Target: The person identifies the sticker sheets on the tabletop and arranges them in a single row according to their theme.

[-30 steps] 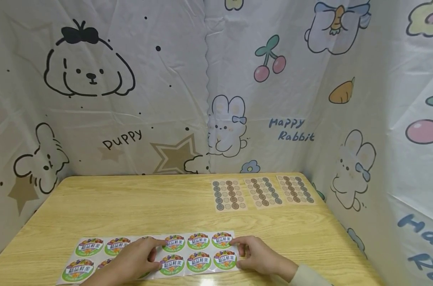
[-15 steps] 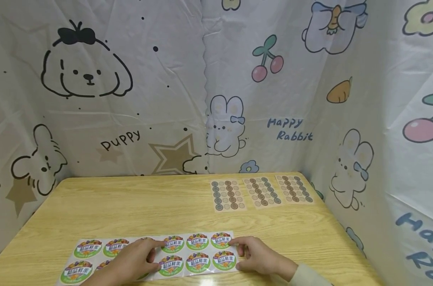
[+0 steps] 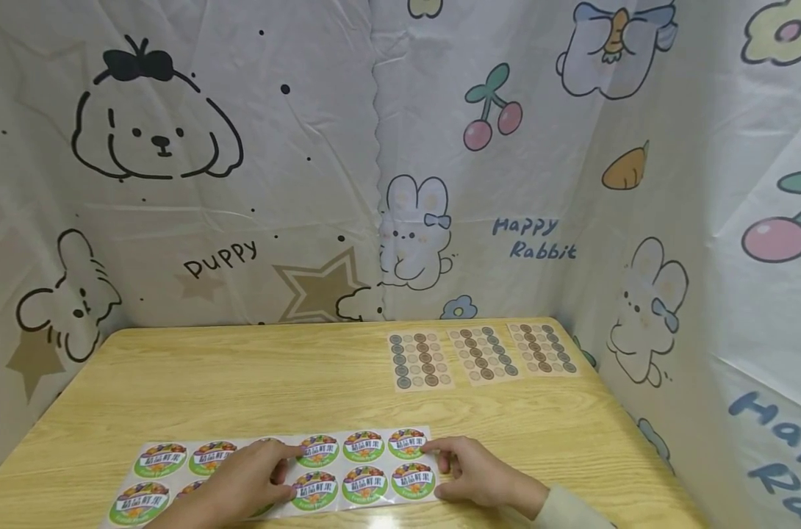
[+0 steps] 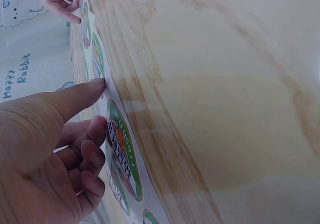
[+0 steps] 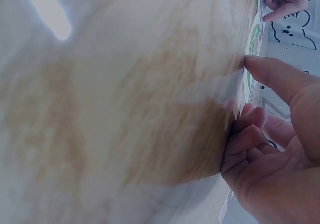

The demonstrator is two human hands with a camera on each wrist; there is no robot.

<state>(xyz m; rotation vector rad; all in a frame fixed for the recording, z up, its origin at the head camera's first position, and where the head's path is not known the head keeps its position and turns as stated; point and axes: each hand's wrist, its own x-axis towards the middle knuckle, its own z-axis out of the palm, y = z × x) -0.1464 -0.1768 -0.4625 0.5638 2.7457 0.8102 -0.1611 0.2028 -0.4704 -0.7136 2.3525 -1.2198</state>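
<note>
A long white sheet of round fruit stickers lies flat on the table, in two rows with green rims and a printed label. My left hand rests over its middle, hiding part of several stickers. In the left wrist view, this hand's thumb touches the sheet's near side, the other fingers loosely bent with their tips at the stickers. My right hand is at the sheet's right end, index finger touching by the upper corner sticker and thumb at the lower corner. Its other fingers bend against the tabletop in the right wrist view.
Three small sheets of round dots in brown and grey, a left one, a middle one and a right one, lie at the table's back right. A printed curtain encloses the wooden table behind and at the sides.
The head view has shifted slightly, so everything sits a little further left. Both hands keep their places on the sticker sheet.
</note>
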